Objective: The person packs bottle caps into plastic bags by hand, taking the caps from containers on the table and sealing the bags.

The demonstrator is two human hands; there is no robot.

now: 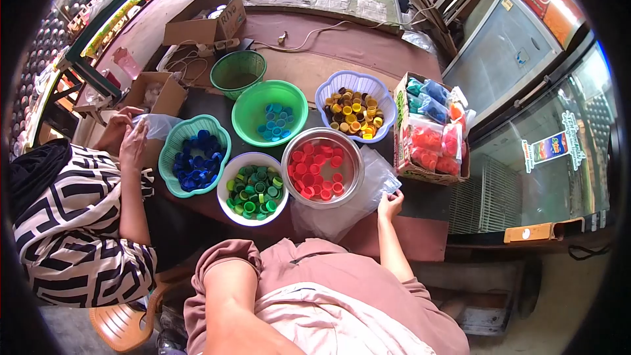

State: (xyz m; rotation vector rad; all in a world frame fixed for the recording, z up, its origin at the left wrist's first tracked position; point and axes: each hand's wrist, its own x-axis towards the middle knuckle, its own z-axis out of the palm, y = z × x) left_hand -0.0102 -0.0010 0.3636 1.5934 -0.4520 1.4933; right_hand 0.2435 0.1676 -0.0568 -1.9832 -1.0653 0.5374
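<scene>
My right hand (390, 204) pinches the edge of a clear plastic bag (374, 174) to the right of a metal bowl (359, 177) of red bottle caps (319, 169). The bag spreads flat on the table, partly under that bowl. My left arm (230, 289) bends down past the bottom edge, so my left hand is out of view. Close by stand a white bowl (225, 205) of green caps, a teal basket (169, 177) of dark blue caps, a green basin (244, 133) of light blue caps and a lavender basket (389, 106) of yellow and brown caps.
An open carton (427, 176) at the right holds bagged caps. A co-worker's hands (135, 138) handle another plastic bag (159, 126) at the left. Behind are a dark green basket (230, 85), a cardboard box (207, 23) and a white cable (305, 43). A glass-door fridge (506, 59) stands right.
</scene>
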